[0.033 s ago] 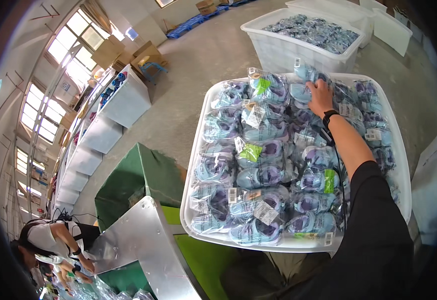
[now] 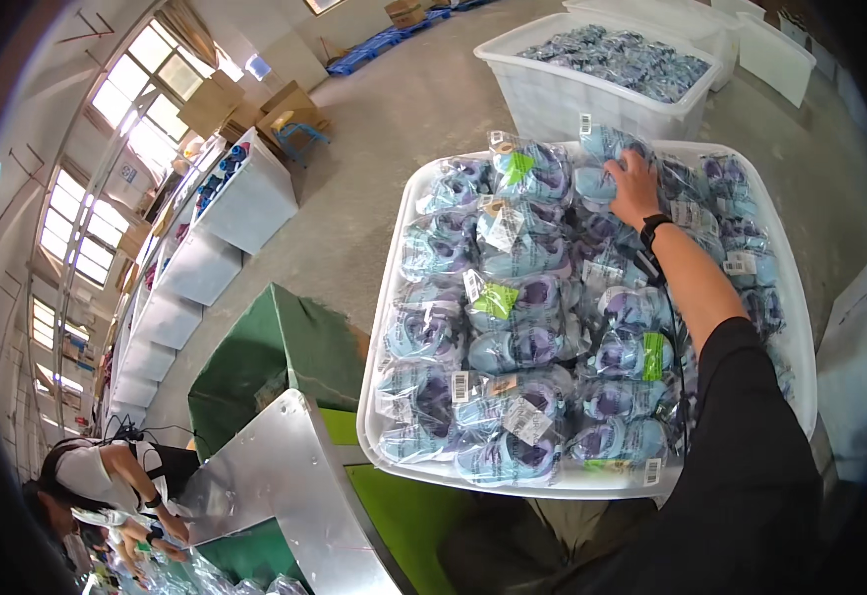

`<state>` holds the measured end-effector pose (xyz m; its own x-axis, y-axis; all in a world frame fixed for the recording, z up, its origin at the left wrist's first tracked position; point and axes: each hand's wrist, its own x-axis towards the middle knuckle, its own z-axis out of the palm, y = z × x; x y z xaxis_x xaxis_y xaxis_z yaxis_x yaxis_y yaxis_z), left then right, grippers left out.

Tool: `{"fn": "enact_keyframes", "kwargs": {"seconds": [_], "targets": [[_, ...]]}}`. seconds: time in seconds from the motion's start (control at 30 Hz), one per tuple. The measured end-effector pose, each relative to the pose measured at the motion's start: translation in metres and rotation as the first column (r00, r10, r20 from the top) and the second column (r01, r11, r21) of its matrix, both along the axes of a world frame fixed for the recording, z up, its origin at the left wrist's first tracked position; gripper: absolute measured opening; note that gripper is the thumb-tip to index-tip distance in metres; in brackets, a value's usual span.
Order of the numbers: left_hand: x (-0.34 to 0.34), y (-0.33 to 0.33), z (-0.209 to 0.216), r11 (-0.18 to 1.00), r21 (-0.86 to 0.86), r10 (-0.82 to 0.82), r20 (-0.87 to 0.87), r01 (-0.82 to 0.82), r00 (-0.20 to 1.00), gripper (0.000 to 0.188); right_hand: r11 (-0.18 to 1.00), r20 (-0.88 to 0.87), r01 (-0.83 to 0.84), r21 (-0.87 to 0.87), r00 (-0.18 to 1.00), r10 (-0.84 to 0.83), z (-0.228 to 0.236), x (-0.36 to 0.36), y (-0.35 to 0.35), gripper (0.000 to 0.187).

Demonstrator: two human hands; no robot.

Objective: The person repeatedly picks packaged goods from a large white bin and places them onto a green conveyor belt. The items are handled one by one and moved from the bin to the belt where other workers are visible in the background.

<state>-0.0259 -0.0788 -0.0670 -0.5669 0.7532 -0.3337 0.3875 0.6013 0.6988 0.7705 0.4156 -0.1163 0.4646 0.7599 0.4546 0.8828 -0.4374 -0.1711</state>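
Note:
My right hand (image 2: 634, 186) reaches to the far side of a white plastic bin (image 2: 800, 397). Its fingers are bent round a bagged pair of light-blue and purple shoes (image 2: 595, 183) in the far row. A black band circles my right wrist. Rows of similar bagged shoes (image 2: 522, 342) fill the bin, some with white labels and some with bright green tags. My left hand is out of view.
Beyond the bin stands another white tub (image 2: 592, 94) heaped with bagged items. A metal-topped table (image 2: 299, 476) and a green-covered box (image 2: 275, 347) are at left. A co-worker (image 2: 106, 476) bends over the table. White bins (image 2: 255, 203) line the left side.

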Motion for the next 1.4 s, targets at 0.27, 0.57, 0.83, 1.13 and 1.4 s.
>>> {"fn": "enact_keyframes", "kwargs": {"seconds": [0.27,0.57,0.83,1.13,1.4], "targets": [[0.01,0.024,0.017,0.997,-0.05,-0.057,-0.078,0.053,0.995,0.041,0.954,-0.136,-0.188,-0.233,0.978,0.16,0.012,0.004,0.005,0.027],[0.027,0.046,0.038,0.991,0.011,-0.133,-0.052,0.134,0.99,0.041,0.921,-0.101,-0.137,-0.364,0.989,0.108,0.006,0.0,0.009,0.06],[0.032,0.018,0.052,0.984,0.072,-0.159,-0.03,0.16,0.987,0.039,0.853,0.169,-0.507,0.125,0.858,0.485,0.028,0.054,-0.007,0.074],[0.037,0.01,0.055,0.974,0.067,-0.213,-0.02,0.214,0.977,0.032,0.842,0.142,-0.5,-0.203,0.836,0.53,0.244,0.083,-0.114,0.066],[0.035,0.01,0.034,0.975,0.057,-0.223,0.245,0.216,0.943,0.029,0.827,-0.349,-0.406,-0.389,0.896,0.275,0.354,-0.033,-0.281,0.05]]}}
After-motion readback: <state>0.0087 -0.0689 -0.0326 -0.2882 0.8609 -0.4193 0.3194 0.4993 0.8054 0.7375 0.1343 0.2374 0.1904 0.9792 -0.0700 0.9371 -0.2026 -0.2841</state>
